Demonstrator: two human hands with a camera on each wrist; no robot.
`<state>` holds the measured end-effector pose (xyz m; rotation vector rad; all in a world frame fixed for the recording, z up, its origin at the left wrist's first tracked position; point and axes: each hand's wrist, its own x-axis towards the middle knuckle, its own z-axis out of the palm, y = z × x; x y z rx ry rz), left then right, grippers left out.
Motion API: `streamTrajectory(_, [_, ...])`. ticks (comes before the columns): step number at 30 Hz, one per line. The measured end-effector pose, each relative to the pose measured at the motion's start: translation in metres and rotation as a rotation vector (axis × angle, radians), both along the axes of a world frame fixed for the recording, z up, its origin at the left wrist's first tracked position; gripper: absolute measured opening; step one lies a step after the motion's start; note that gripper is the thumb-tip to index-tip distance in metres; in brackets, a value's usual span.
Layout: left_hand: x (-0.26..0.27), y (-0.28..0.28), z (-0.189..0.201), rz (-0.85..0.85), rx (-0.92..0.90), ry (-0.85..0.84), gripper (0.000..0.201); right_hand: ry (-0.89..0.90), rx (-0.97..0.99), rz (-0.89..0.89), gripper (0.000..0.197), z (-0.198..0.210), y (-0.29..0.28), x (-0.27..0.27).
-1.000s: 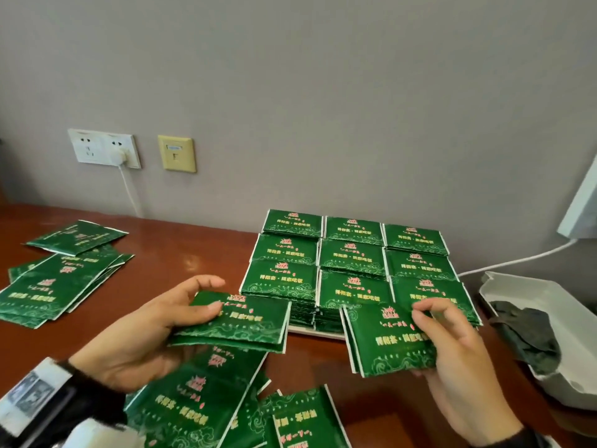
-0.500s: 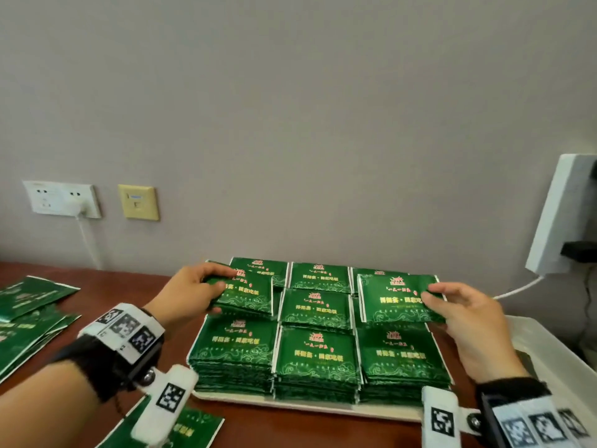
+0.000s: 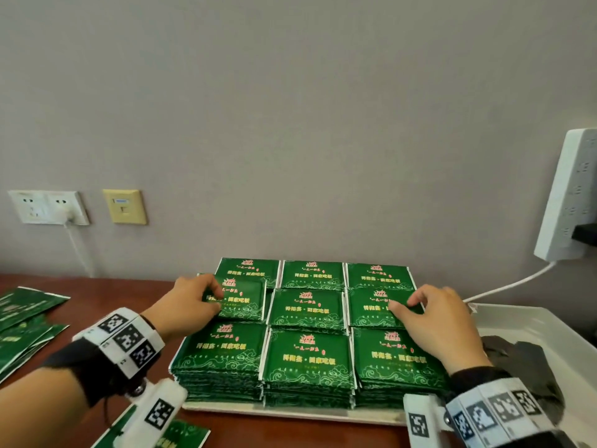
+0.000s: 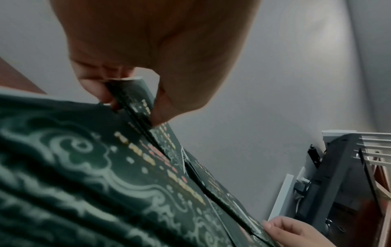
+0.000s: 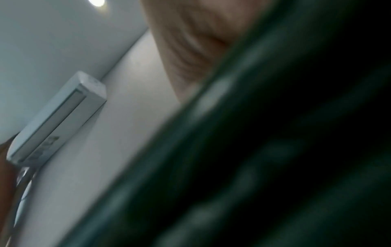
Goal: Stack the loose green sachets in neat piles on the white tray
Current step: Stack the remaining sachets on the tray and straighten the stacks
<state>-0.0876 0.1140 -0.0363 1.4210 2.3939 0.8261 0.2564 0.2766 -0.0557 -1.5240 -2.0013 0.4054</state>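
Clearly light and slippery, the sachets (image 3: 240,299) suit edge pinches: left hand (image 3: 185,302) pinches one, right hand (image 3: 433,321) pinches another.

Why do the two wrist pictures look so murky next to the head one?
Head view: evenly lit and sharp on the sachets, edges bowed by the wide lens. Left wrist view: dimmer, the left hand and nearest sachet too close, so blurred. Right wrist view: mostly a dark green smear, sachet pressed against the lens; only the wall and power strip read clearly.
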Motion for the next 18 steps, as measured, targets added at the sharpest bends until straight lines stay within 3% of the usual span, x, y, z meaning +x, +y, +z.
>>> streamTrajectory(3, [0.005, 0.001, 0.004, 0.007, -0.135, 0.07, 0.015, -0.106, -0.07, 0.017, 0.047, 0.002, -0.004, -0.001])
streamTrajectory(8, [0.014, 0.001, 0.004, -0.048, -0.241, 0.176, 0.045, -0.207, -0.147, 0.162, 0.075, 0.016, -0.016, -0.004])
streamTrajectory(14, [0.022, 0.001, 0.002, -0.095, -0.272, 0.217, 0.053, -0.323, -0.193, 0.217, 0.079, 0.024, -0.025, -0.005])
streamTrajectory(18, [0.023, -0.002, 0.003, -0.072, -0.287, 0.285, 0.072, -0.334, -0.21, 0.225, 0.08, 0.025, -0.026, -0.004])
